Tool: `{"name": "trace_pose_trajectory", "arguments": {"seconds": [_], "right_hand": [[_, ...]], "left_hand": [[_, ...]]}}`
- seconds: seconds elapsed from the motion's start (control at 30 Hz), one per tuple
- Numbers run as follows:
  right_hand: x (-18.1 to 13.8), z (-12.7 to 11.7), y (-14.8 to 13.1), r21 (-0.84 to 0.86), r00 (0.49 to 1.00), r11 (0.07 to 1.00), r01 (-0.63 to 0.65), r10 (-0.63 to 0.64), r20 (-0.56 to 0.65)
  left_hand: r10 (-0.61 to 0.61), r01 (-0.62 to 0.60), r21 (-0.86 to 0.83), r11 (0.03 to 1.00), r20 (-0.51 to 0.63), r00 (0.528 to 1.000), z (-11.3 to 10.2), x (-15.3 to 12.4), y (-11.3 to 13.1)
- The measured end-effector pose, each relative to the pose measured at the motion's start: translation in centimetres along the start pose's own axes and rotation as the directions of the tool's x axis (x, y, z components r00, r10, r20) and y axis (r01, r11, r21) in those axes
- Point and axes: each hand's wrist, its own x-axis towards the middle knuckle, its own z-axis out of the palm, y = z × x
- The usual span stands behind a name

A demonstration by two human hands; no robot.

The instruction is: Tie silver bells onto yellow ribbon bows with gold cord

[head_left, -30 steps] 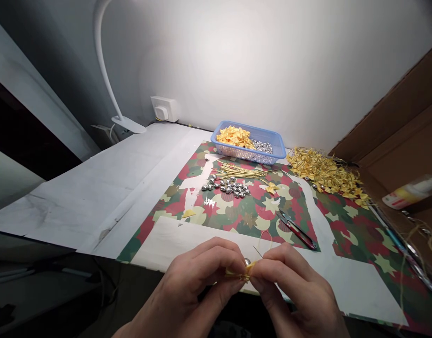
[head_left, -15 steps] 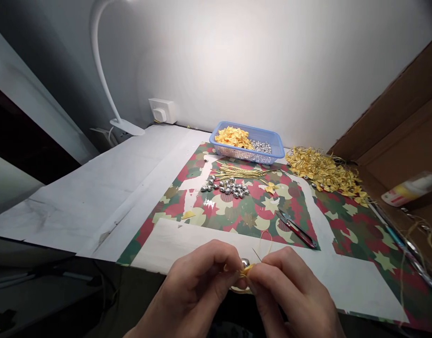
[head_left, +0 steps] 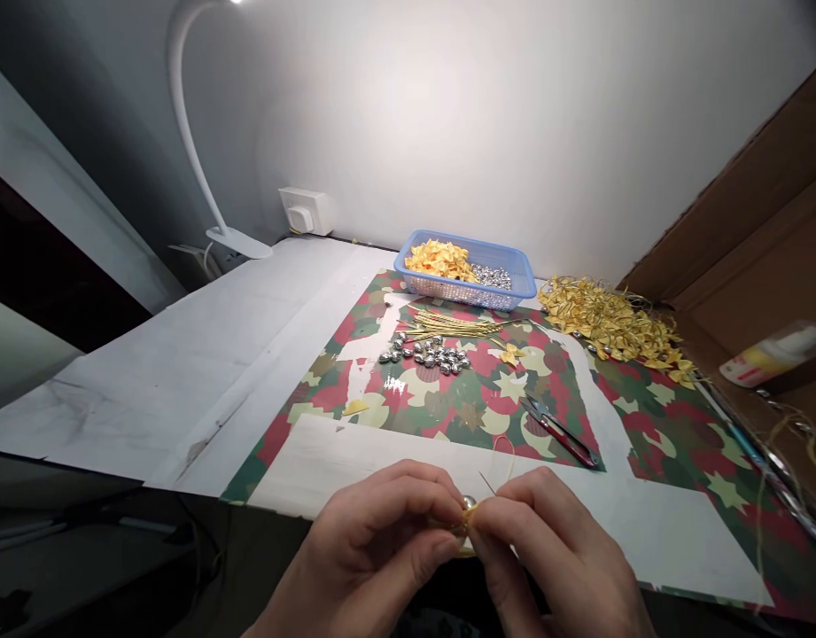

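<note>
At the table's front edge, my left hand (head_left: pixel 381 540) and my right hand (head_left: pixel 547 540) meet fingertip to fingertip, both closed in a pinch. Between them shows a shiny silver bead (head_left: pixel 469 501) against a small yellow piece (head_left: pixel 470 514), largely hidden by the fingers. The left fingertips grip this bead and yellow piece. A thin needle (head_left: pixel 487 481) sticks up and left from my right fingers, which also touch the yellow piece. A loop of pale yellow thread (head_left: pixel 512 456) rises behind the right hand.
Silver beads (head_left: pixel 440 356) and gold cords (head_left: pixel 447 324) lie mid-table. Thread snips (head_left: pixel 559 432) rest on the right. A blue basket (head_left: pixel 466 237) holds yellow bows and beads. Beside it are heaped yellow bows (head_left: pixel 607 319). A lamp (head_left: pixel 188 124) and a bottle (head_left: pixel 766 356) flank the table.
My left fingers have shifted slightly right and closed in over the yellow piece, covering more of it. The bead has moved a little right and down. My right hand stays nearly still.
</note>
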Motion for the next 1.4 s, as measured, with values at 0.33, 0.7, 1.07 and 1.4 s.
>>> {"name": "trace_pose_trajectory", "arguments": {"seconds": [0.33,0.7,1.07,1.4], "right_hand": [[0.1,-0.3,-0.2,-0.006,1.0,1.0,0.006,-0.007,-0.006],[0.3,0.3,-0.4,0.026,0.999,1.0,-0.007,0.008,-0.051],[0.3,0.1,-0.4,0.174,0.993,0.978,-0.118,0.119,0.003],[0.9,-1.2,-0.3,0.433,0.896,0.786,-0.441,0.412,0.165]], "left_hand": [[0.063,-0.065,0.102,0.993,0.022,0.998,-0.4,0.1,0.1],[0.172,-0.172,0.174,0.969,0.019,0.985,-0.3,0.0,-0.1],[0.165,-0.172,0.142,0.975,0.063,0.984,-0.6,0.4,-0.2],[0.103,-0.103,0.094,0.99,-0.001,0.995,-0.3,0.3,0.4]]}}
